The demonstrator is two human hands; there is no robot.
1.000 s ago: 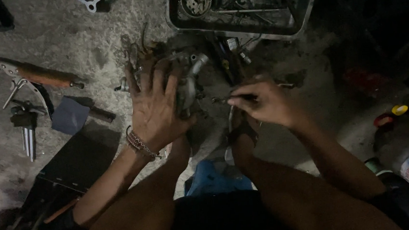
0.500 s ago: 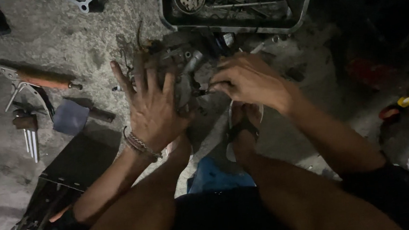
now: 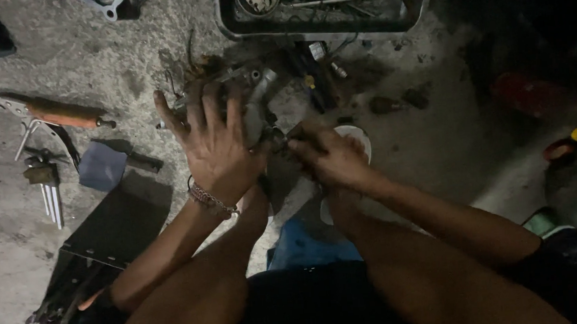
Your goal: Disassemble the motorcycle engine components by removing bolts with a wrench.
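Note:
My left hand (image 3: pixel 216 143), with a beaded bracelet on its wrist, lies spread flat over a dirty metal engine part (image 3: pixel 253 93) on the concrete floor and holds it down. Just right of that part, my right hand (image 3: pixel 325 156) is closed around a thin tool whose tip meets the part's side; the tool is mostly hidden by the fingers. My knees and forearms fill the lower frame.
A dark tray (image 3: pixel 323 24) of metal parts sits at the top. At the left lie pliers with an orange handle (image 3: pixel 62 115), hex keys (image 3: pixel 48 192), a blue-grey cloth (image 3: pixel 103 167) and a black box (image 3: pixel 98 253). Small tools and bits (image 3: pixel 323 71) are scattered beside the part.
My right hand moved left to the part, then drew back down a little beside it. My left hand stayed pressed on the part.

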